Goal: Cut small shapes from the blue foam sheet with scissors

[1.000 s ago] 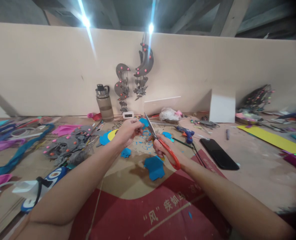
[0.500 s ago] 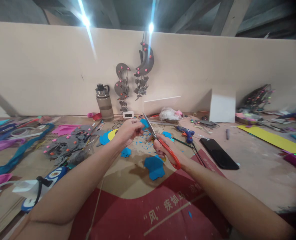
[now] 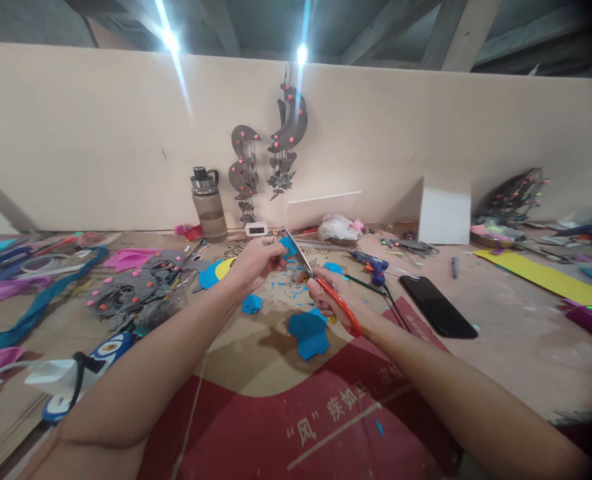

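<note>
Pinched in my left hand point(image 3: 260, 261) is a small blue piece point(image 3: 289, 247). My right hand point(image 3: 332, 291) is wrapped round the red handles of the scissors point(image 3: 343, 309), whose blades point up and left beside the blue piece. Below my hands, a larger blue sheet piece point(image 3: 310, 335) lies on the cardboard point(image 3: 246, 360). A small stack of blue cut shapes point(image 3: 251, 305) rests under my left wrist. Blue scraps are scattered between and behind the hands, with a blue and yellow piece point(image 3: 216, 274) to the left.
A bottle point(image 3: 209, 207) stands by the wall. To the right lie a blue glue gun point(image 3: 375, 267), a black phone point(image 3: 437, 307) and a yellow strip point(image 3: 546, 280). Grey felt pieces with pink balls point(image 3: 136, 283) are at the left, near a blue object point(image 3: 111, 353).
The scissors have shifted slightly, with their tips a little further left. My left hand has barely moved and keeps hold of the blue piece.
</note>
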Demonstrator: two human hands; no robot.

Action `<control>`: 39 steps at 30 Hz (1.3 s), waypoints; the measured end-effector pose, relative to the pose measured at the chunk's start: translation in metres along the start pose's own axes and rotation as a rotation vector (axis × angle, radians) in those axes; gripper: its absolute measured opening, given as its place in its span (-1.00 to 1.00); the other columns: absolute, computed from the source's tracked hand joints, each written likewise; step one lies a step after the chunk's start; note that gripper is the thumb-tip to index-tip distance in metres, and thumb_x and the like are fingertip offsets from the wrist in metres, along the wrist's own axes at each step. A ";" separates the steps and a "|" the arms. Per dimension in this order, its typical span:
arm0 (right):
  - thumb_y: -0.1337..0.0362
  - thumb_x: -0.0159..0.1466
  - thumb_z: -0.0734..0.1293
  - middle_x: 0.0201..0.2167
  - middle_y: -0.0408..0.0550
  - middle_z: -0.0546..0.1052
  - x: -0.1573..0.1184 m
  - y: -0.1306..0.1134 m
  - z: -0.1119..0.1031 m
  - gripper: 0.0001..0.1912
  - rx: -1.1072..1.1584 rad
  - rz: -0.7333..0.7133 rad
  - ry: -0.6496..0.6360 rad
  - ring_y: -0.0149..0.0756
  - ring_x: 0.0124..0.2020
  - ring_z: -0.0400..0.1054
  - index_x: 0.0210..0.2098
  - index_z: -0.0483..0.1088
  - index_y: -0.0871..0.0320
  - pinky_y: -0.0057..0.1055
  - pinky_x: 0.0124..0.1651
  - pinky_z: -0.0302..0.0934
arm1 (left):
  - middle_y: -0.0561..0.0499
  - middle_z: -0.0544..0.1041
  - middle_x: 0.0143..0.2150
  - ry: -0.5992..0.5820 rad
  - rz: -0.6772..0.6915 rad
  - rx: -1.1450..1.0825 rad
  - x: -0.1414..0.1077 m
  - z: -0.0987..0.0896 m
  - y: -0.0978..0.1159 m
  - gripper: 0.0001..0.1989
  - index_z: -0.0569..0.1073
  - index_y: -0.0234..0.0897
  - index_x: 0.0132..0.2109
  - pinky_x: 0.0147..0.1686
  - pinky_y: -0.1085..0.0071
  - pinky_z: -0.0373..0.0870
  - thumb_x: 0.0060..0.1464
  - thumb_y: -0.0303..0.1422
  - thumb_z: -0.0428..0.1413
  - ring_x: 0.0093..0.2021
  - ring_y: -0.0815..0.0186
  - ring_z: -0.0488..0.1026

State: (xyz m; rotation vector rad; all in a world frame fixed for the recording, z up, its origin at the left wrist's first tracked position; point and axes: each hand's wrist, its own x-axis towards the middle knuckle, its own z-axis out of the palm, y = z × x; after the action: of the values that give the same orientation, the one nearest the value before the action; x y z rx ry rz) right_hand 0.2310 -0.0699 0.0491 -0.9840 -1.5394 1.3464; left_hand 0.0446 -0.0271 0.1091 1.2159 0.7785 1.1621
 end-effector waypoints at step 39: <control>-0.19 0.14 0.39 -0.63 -0.36 0.11 -0.011 -0.019 0.013 -0.49 0.081 0.006 0.058 -0.60 -0.70 -0.07 -0.27 0.25 0.11 -0.63 -0.68 -0.13 | -0.07 0.53 -0.54 0.002 -0.046 0.010 -0.001 0.003 -0.004 -0.77 0.43 -0.39 -0.49 -0.59 0.54 0.23 -0.17 -0.35 0.33 -0.61 0.46 0.37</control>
State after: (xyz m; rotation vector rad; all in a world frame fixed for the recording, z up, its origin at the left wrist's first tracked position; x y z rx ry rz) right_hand 0.2216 -0.0865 0.0656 -0.9692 -1.4287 1.3627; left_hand 0.0482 -0.0292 0.1055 1.1995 0.8105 1.1233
